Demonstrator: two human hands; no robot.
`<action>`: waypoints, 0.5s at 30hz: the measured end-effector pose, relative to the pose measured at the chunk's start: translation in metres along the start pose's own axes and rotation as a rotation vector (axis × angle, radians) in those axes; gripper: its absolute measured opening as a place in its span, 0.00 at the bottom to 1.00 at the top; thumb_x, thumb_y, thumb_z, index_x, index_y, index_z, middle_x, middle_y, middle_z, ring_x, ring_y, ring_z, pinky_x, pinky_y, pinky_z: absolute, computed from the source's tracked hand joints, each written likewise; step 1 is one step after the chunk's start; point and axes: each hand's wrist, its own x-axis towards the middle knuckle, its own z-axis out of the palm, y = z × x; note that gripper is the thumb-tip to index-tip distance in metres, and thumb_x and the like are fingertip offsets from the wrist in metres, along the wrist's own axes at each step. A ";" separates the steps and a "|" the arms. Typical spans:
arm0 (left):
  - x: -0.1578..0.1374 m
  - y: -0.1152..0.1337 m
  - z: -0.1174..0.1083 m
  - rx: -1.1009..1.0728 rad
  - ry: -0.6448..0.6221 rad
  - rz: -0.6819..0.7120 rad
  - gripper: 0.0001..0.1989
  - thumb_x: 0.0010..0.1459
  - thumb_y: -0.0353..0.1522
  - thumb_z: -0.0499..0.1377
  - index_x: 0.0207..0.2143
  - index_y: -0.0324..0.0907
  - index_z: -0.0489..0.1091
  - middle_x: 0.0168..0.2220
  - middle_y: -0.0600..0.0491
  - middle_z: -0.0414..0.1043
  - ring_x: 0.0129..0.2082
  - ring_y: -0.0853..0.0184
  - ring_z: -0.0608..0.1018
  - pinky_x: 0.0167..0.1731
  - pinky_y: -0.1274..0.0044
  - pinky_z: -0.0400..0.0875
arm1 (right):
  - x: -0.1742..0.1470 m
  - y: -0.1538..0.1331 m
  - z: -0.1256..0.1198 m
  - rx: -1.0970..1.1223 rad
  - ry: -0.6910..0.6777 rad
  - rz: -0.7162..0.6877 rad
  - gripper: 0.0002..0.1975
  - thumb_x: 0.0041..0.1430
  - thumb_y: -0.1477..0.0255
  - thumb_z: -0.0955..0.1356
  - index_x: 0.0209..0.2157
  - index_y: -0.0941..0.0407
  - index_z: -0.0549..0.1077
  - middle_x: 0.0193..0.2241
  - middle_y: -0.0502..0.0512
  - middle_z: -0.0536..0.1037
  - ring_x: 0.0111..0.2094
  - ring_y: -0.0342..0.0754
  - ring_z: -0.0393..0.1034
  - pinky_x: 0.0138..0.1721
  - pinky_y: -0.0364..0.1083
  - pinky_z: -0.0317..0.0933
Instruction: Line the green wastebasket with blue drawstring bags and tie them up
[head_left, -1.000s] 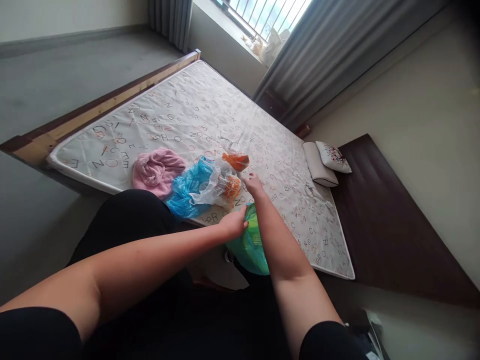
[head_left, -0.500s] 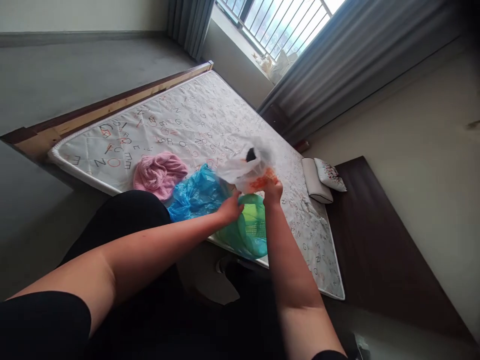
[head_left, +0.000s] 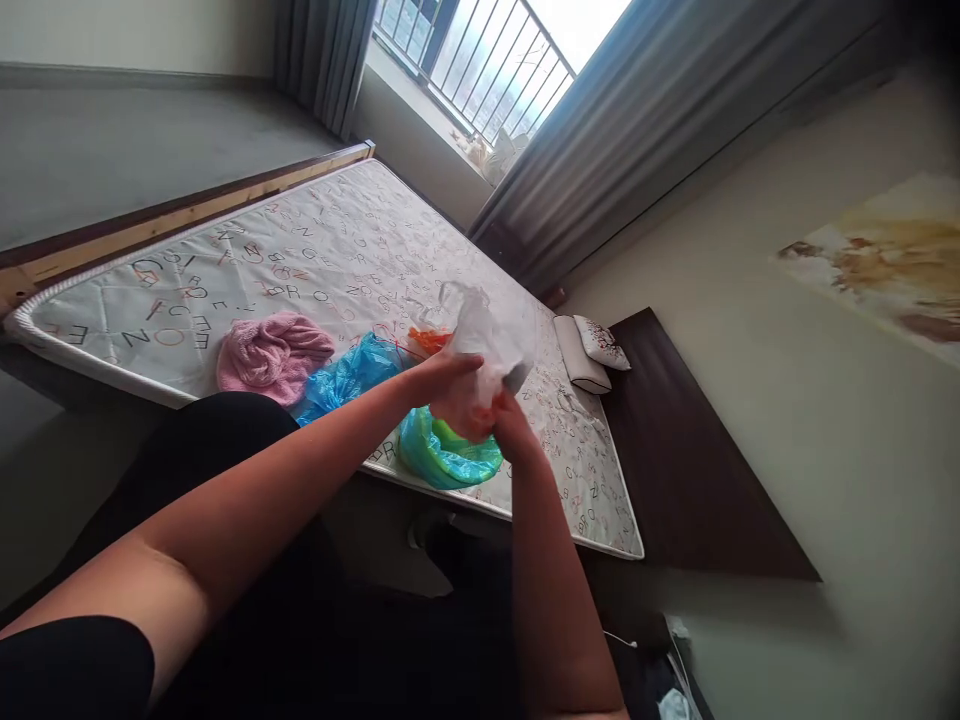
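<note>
Both hands grip a crumpled, whitish see-through plastic bag (head_left: 484, 335) above the bed's near edge. My left hand (head_left: 442, 375) is closed on its left side, and my right hand (head_left: 514, 425) pinches it lower on the right. Something dark and something reddish show through the bag, too blurred to name. Just below stands a green basket (head_left: 446, 435) with a blue-green plastic bag (head_left: 427, 460) around it. A crumpled blue plastic bag (head_left: 352, 370) lies to the left, partly behind my left forearm. Bright orange material (head_left: 430, 338) lies behind my left hand.
A folded pink towel (head_left: 274, 355) rests on the letter-printed mattress (head_left: 300, 250). Pillows (head_left: 581, 355) lie by the dark headboard (head_left: 690, 450). A wooden bed rail (head_left: 187, 205) runs along the left; a grey curtain (head_left: 600, 150) hangs beside the window.
The whitish bag has been turned and moved, and now hangs lower over the basket. My right hand has dropped lower, and orange material now shows on the mattress. The view has shifted right.
</note>
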 end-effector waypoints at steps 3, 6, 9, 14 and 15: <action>-0.005 -0.001 0.000 0.061 -0.029 -0.063 0.27 0.55 0.34 0.74 0.54 0.32 0.75 0.46 0.41 0.83 0.43 0.56 0.83 0.45 0.68 0.79 | -0.009 -0.001 0.010 -0.250 -0.155 -0.024 0.18 0.52 0.67 0.76 0.46 0.53 0.81 0.45 0.55 0.85 0.50 0.58 0.78 0.56 0.59 0.73; -0.004 -0.007 0.004 0.120 0.037 -0.065 0.22 0.52 0.35 0.74 0.47 0.33 0.78 0.43 0.42 0.83 0.42 0.57 0.83 0.44 0.68 0.80 | -0.024 0.002 0.006 -0.378 -0.126 -0.007 0.13 0.57 0.65 0.72 0.44 0.54 0.80 0.43 0.56 0.84 0.50 0.58 0.77 0.57 0.59 0.71; -0.002 -0.015 0.009 0.107 0.167 -0.038 0.19 0.60 0.38 0.69 0.48 0.33 0.77 0.45 0.41 0.83 0.45 0.56 0.83 0.46 0.68 0.80 | -0.043 0.013 -0.001 -0.366 0.203 -0.047 0.20 0.62 0.59 0.68 0.51 0.55 0.75 0.52 0.62 0.80 0.57 0.59 0.74 0.58 0.59 0.70; -0.015 -0.026 0.024 0.186 0.141 -0.143 0.21 0.65 0.42 0.65 0.52 0.35 0.78 0.43 0.44 0.83 0.49 0.54 0.83 0.50 0.67 0.80 | -0.055 0.034 0.010 -0.461 0.322 -0.140 0.52 0.50 0.57 0.77 0.71 0.54 0.53 0.69 0.70 0.64 0.72 0.62 0.58 0.65 0.60 0.65; -0.019 -0.029 0.027 0.176 0.097 -0.187 0.22 0.67 0.44 0.62 0.52 0.36 0.78 0.41 0.44 0.83 0.48 0.53 0.83 0.48 0.67 0.81 | -0.053 0.035 0.014 -0.504 0.290 -0.088 0.50 0.49 0.58 0.77 0.69 0.55 0.56 0.64 0.69 0.69 0.68 0.62 0.64 0.63 0.59 0.66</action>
